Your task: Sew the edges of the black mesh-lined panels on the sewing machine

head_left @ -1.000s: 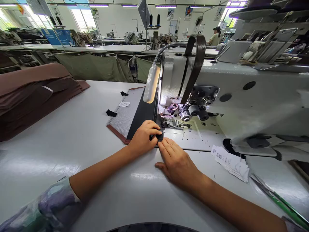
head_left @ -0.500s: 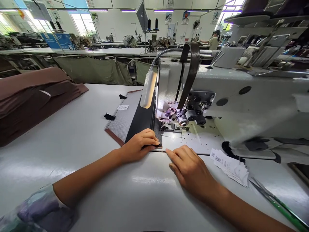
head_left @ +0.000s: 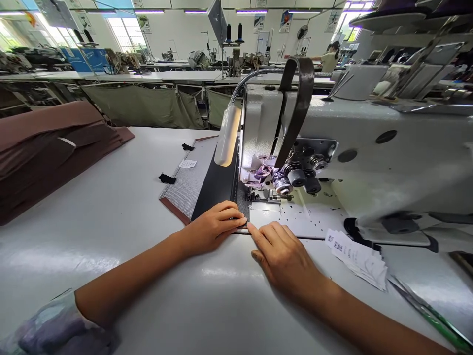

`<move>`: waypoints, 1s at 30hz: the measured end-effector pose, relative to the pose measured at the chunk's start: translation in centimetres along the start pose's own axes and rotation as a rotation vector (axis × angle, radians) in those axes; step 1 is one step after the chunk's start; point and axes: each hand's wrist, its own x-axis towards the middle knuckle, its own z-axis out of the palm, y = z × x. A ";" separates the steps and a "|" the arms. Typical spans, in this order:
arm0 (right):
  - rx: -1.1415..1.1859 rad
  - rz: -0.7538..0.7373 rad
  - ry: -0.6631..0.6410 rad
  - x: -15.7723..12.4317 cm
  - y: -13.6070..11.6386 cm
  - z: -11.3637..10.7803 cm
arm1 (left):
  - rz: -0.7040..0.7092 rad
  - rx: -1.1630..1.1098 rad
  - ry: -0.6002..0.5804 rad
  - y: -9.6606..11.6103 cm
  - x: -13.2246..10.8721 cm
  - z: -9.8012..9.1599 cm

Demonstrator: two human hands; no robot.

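Note:
A grey mesh fabric panel (head_left: 189, 190) with brown edging and a black strip (head_left: 212, 190) lies on the table, its right side beside the presser foot (head_left: 264, 195) of a sewing machine (head_left: 258, 118). My left hand (head_left: 216, 227) rests on the near end of the panel, fingers together and closed on its edge, thumb mostly hidden. My right hand (head_left: 283, 249) lies just to the right, fingers loosely bent and apart. Its index fingertip touches the panel's near right corner, close to my left fingertips. Nothing shows in its grasp.
Folded brown fabric (head_left: 55, 153) is piled at the left. Paper labels (head_left: 356, 259) and green-handled scissors (head_left: 428, 310) lie at the right. A lamp (head_left: 228, 135) hangs over the panel. Far back, a person (head_left: 328, 60) is among other machines.
My right hand has moved slightly left, bringing its index fingertip to the panel's corner. My left hand has stayed nearly in place on the panel. The view has shifted slightly.

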 end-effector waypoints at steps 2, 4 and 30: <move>-0.014 -0.007 0.001 0.1 -0.1 0.1 | -0.010 0.007 -0.024 0.1 -0.1 -0.1; -0.027 -0.014 0.004 0.3 -0.1 0.1 | -0.019 0.001 -0.031 0.1 -0.1 -0.2; -0.037 0.004 -0.054 2.5 2.0 0.7 | 0.010 -0.167 0.067 -3.1 1.1 -0.3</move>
